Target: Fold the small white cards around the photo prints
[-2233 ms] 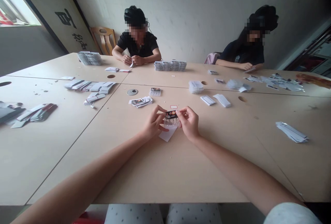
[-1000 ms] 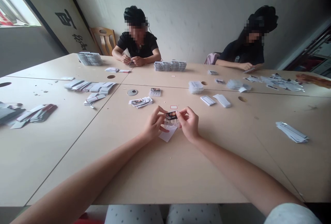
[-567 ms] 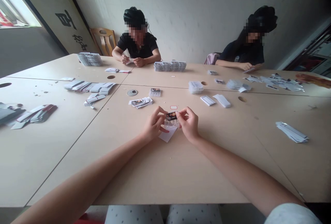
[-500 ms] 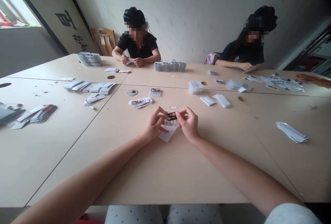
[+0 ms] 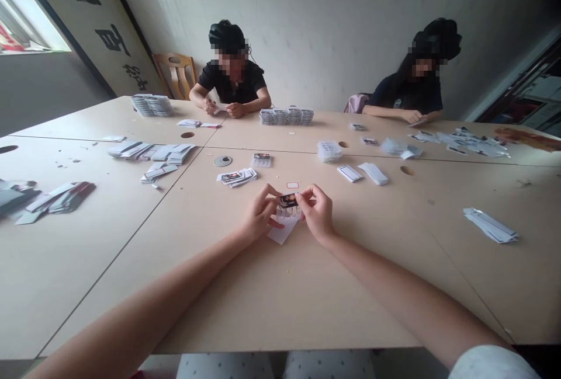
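Head view, my feed. The clear case (image 5: 288, 212) sits between the two hands, near the middle of the table (image 5: 272, 303). Its black label strip (image 5: 288, 200) runs along the far edge; small curved shapes show through the clear part on my side. Grip: both hands clamped on the case, one at each end. I read the left hand (image 5: 258, 215) at the left end, index bent over the far corner, a lower finger extended under the near side. The right hand (image 5: 318, 212) pinches the opposite end, thumb lying on the label strip.

A white slip (image 5: 283, 233) lies just on the near side, partly covered by the case; I cannot tell whether the two touch.

Pose: forearms come in from the lower corners and converge, wrists well apart, fingers turned inward. A pale sleeve (image 5: 491, 361) shows on the right arm. I cannot tell if the forearms bear on the table.

Nearby, beyond the fingers: a red-edged tag (image 5: 292, 185); farther left, a fanned card stack (image 5: 239, 177).
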{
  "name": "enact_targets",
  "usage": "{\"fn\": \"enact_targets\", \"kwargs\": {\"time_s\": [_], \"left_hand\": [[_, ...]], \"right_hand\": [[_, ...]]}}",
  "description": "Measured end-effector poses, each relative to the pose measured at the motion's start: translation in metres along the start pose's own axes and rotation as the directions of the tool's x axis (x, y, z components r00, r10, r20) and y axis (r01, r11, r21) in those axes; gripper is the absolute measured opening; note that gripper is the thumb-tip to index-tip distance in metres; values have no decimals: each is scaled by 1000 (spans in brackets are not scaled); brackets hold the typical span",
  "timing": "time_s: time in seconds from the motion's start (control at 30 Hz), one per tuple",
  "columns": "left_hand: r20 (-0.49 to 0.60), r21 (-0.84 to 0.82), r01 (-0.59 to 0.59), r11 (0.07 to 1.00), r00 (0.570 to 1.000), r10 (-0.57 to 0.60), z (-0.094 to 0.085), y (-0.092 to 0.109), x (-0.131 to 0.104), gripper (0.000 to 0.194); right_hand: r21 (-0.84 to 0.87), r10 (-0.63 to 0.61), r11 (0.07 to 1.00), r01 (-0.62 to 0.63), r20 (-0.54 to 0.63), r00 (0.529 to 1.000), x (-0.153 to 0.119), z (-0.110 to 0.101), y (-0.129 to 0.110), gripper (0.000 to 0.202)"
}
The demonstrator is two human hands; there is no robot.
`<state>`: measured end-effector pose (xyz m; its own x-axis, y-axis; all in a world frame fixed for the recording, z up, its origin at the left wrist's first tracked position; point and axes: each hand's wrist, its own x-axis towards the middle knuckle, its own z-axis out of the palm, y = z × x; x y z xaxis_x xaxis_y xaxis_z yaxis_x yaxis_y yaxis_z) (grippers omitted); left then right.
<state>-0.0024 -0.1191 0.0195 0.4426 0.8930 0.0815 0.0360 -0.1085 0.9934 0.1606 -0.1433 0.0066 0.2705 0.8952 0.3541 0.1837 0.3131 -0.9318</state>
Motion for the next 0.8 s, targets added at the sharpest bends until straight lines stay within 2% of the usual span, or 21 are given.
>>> {"fn": "enact_targets", "kwargs": {"time_s": [0.37, 0.6, 0.8], "left_hand": [[-2, 9, -1, 1000, 1000, 1, 0, 2, -1, 30], [-5, 19, -6, 1000, 1000, 6, -1, 2, -1, 28], [-9, 8, -3, 1000, 1000, 3, -1, 2, -1, 28]], "right_hand": [[-18, 11, 1000, -11, -13, 1000, -1, 0, 1, 26], [34, 63, 997, -62, -21, 998, 0, 0, -1, 29], [91, 59, 994, -58, -3, 998, 1, 0, -1, 28]]}}
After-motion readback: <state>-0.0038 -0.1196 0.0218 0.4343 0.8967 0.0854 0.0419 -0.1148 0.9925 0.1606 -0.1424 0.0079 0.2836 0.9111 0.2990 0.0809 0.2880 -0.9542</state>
